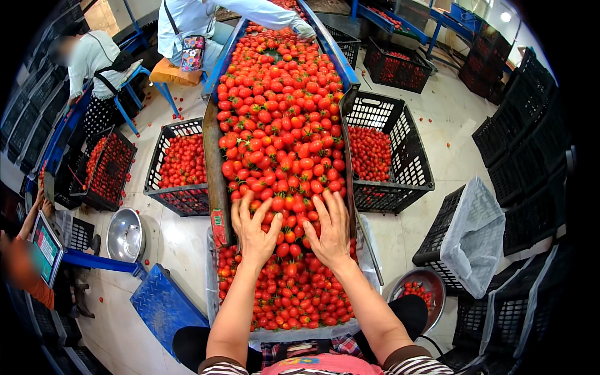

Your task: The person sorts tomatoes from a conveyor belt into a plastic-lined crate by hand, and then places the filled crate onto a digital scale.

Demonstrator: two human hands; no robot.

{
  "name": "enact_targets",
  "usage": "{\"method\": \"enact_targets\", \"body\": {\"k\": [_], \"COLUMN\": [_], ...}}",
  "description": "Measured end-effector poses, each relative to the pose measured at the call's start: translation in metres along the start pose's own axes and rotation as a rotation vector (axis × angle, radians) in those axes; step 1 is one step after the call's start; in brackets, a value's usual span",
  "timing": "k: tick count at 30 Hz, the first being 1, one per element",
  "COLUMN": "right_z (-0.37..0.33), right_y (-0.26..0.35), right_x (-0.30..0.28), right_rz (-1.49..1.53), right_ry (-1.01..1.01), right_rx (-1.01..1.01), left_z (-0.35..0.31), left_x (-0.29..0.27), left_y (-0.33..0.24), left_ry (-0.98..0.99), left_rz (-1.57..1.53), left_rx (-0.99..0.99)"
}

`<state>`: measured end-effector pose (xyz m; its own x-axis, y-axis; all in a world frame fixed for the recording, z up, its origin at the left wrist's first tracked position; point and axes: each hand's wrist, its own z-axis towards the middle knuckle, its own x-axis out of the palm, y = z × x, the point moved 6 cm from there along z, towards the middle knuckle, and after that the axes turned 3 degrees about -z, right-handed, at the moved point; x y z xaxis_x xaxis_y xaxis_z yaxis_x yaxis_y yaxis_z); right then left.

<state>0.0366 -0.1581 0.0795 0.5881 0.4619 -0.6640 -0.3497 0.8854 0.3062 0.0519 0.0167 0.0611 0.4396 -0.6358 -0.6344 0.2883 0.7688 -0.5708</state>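
A long chute with blue sides is heaped with red cherry tomatoes point(281, 125), some with green stems. At its near end my left hand point(255, 226) rests on the tomatoes by the left wall, fingers spread. My right hand point(329, 228) lies on them by the right wall, its fingers also apart. Neither hand is closed around a tomato. Below the chute's mouth, between my forearms, a lined crate point(369, 250) is full of cherry tomatoes. What lies under my palms is hidden.
Black crates of tomatoes flank the chute, one left point(178, 203) and one right point(400, 194). A metal bowl point(125, 234) and blue platform scale point(164, 306) stand left. A lined crate point(478, 231) and tomato bowl point(417, 294) are right. A co-worker's gloved hand point(304, 29) reaches over the chute's far end.
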Motion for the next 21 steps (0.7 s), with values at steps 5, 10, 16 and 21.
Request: {"method": "enact_targets", "body": {"k": [5,10,16,21], "right_z": [-0.029,-0.012,-0.022,-0.012], "right_y": [-0.029,-0.008,-0.008,0.004], "right_x": [0.036,0.013,0.012,0.005], "right_rz": [0.359,0.114,0.138,0.084], "right_ry": [0.512,0.115,0.150,0.088], "right_rx": [0.256,0.038,-0.013,-0.019], "left_z": [0.030,0.041,-0.004,0.003], "left_x": [0.001,0.055,0.018,-0.012], "left_y": [-0.005,-0.042,-0.024,-0.002], "left_ry": [-0.181,0.141,0.297,0.006], "left_rz": [-0.092,0.026,0.081,-0.117], "left_rx": [0.070,0.156,0.242,0.105]}}
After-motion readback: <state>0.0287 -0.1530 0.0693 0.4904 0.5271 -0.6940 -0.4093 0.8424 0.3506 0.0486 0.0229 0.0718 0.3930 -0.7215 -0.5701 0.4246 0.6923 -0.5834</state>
